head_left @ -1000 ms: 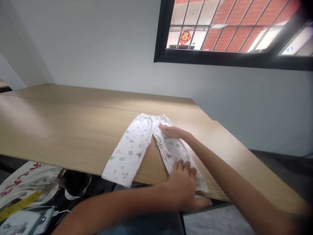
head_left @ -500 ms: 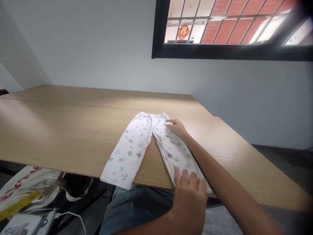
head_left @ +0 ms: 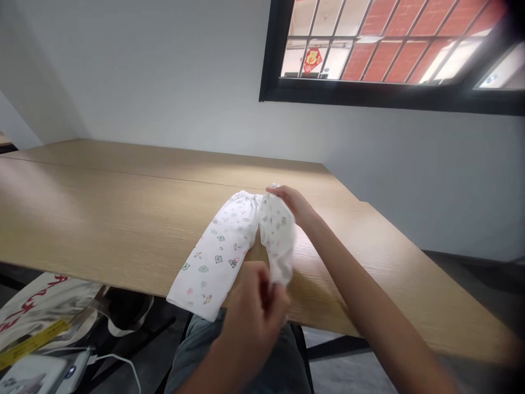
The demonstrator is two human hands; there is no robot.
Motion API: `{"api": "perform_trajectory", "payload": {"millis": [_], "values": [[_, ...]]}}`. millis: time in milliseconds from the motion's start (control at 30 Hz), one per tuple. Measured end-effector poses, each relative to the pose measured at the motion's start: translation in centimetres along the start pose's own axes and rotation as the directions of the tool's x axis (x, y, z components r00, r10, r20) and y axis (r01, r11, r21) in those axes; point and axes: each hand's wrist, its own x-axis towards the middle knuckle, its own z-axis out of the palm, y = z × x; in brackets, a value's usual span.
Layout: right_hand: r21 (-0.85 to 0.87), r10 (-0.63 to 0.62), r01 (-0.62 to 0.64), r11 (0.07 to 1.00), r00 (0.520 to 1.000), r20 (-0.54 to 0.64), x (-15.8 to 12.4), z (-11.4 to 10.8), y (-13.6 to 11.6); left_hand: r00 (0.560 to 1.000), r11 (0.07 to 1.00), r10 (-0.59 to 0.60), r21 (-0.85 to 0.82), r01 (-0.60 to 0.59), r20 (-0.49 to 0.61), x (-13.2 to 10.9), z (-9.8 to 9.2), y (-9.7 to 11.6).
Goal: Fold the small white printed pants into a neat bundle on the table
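Small white child's trousers [head_left: 223,246] with little coloured prints lie on a wooden table [head_left: 102,213], waistband away from me. The left leg lies flat and hangs a little over the near edge. The right leg is lifted off the table. My left hand [head_left: 256,312] is closed in a pinch on its cuff end, raised above the table edge. My right hand [head_left: 291,205] is closed on the waistband's right corner, which it holds slightly up.
A white wall and a black-framed window [head_left: 389,93] stand behind the table. Under the table at the lower left lie a white bag with red lettering [head_left: 36,306], a yellow tape [head_left: 33,342] and a white device with a cable [head_left: 61,372].
Both hands lay flat on the right trouser leg before. Now they have gripped its cuff and waist corner and lifted that leg off the table, moving it leftward.
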Motion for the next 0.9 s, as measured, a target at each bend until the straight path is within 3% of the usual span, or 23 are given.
{"api": "perform_trajectory", "payload": {"millis": [67, 167, 233, 333, 433, 533, 600, 700, 767, 900], "values": [[0.088, -0.025, 0.019, 0.996, 0.998, 0.066, 1.2, 2.3, -0.9, 0.973, 0.990, -0.131, -0.075, 0.119, -0.187, -0.6, -2.9, 0.1], [0.105, 0.015, -0.032, 0.994, 0.987, 0.157, 2.2, 6.2, -1.3, 0.905, 0.946, -0.265, 0.095, 0.311, -0.332, -1.5, -6.8, -0.6], [0.031, 0.082, -0.090, 0.995, 0.978, 0.191, 2.1, 8.3, -0.9, 0.903, 0.857, -0.341, 0.307, 0.413, -0.263, -1.6, -8.9, -1.4], [-0.102, 0.130, -0.112, 0.988, 0.971, 0.198, 1.3, 9.9, 0.0, 0.876, 0.726, -0.470, 0.518, 0.452, -0.105, -1.2, -10.3, -2.4], [-0.192, 0.098, -0.062, 0.979, 0.978, 0.186, 0.9, 9.1, 1.1, 0.865, 0.652, -0.495, 0.621, 0.435, -0.087, -0.4, -9.3, -2.2], [-0.291, 0.076, -0.023, 0.956, 0.982, 0.174, 1.1, 6.7, 2.2, 0.881, 0.595, -0.471, 0.720, 0.357, -0.047, 0.2, -6.5, -1.4], [-0.345, 0.072, -0.012, 0.939, 0.984, 0.163, 1.0, 4.8, 2.8, 0.892, 0.633, -0.449, 0.725, 0.271, 0.059, 0.3, -4.6, -0.8], [-0.385, 0.079, -0.008, 0.923, 0.983, 0.168, 0.3, 2.5, 3.3, 0.889, 0.763, -0.398, 0.620, 0.184, 0.227, 0.0, -2.9, -0.4], [-0.405, 0.083, -0.001, 0.914, 0.979, 0.185, -0.4, 1.7, 3.4, 0.893, 0.791, -0.399, 0.572, 0.219, 0.210, -0.5, -3.0, -0.4], [-0.464, 0.037, 0.070, 0.883, 0.975, 0.217, -1.5, 1.9, 3.2, 0.882, 0.730, -0.465, 0.597, 0.333, 0.077, -1.9, -5.2, -0.6]]}}
